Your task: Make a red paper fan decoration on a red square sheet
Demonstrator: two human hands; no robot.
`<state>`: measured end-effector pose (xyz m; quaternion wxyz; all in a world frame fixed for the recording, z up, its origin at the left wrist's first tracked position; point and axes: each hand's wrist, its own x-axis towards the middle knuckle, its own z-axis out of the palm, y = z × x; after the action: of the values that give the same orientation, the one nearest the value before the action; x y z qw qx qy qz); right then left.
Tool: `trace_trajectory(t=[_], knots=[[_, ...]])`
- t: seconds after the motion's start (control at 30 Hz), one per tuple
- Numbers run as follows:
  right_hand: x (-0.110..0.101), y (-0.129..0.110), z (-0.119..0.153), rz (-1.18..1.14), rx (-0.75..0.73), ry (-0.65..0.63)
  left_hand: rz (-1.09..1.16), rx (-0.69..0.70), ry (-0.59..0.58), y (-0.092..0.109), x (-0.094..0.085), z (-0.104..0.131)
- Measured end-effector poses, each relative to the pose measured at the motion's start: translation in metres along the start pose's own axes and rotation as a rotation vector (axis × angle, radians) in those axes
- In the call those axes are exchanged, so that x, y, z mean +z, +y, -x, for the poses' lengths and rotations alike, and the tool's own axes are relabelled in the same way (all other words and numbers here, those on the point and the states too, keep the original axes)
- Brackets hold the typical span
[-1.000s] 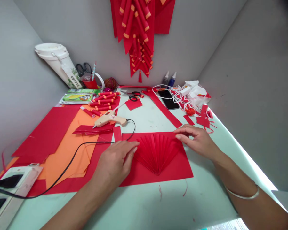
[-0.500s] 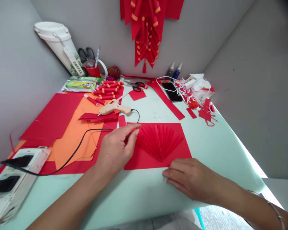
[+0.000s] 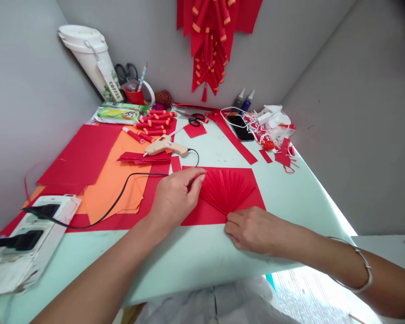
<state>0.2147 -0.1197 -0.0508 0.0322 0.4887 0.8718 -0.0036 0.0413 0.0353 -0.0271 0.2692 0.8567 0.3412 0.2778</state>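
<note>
Near the desk's front edge, our pleated fan lies spread on a red sheet, point toward that edge. Our left hand pinches its left end; our right hand, nearer the point, curls there, grip hidden.

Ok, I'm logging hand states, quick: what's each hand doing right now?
Left hand: closed, pinching the left edge of the red pleated fan.
Right hand: curled at the fan's bottom point; its grip can't be told.
</note>
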Motion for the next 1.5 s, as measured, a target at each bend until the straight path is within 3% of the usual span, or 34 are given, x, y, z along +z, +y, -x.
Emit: trace_trajectory(t=[0.27,0.47,0.63,0.77,0.97,1.07,1.27,1.5], knots=[[-0.014,-0.037,-0.009,-0.580,0.389,0.027,0.043,0.038,0.022,0.000,-0.002,0.003],[-0.011,-0.060,-0.016,-0.533,0.538,-0.027,0.043,0.076,0.044,0.003,-0.003,0.005],[0.004,-0.073,-0.018,-0.289,0.524,-0.007,0.027,0.109,0.044,0.002,0.000,0.004],[0.012,-0.074,-0.018,-0.221,0.494,0.018,0.019,0.123,0.033,0.001,0.003,0.004],[0.004,-0.064,-0.020,-0.237,0.621,0.097,-0.002,0.145,0.055,0.002,0.003,0.003],[-0.002,-0.061,-0.022,-0.271,0.602,0.128,0.011,0.152,0.049,0.002,0.004,0.003],[-0.009,-0.056,-0.027,-0.335,0.527,0.073,0.002,0.147,0.038,0.000,0.004,0.002],[0.002,-0.050,-0.038,-0.228,0.486,0.006,-0.001,0.132,0.023,0.001,0.003,0.002]])
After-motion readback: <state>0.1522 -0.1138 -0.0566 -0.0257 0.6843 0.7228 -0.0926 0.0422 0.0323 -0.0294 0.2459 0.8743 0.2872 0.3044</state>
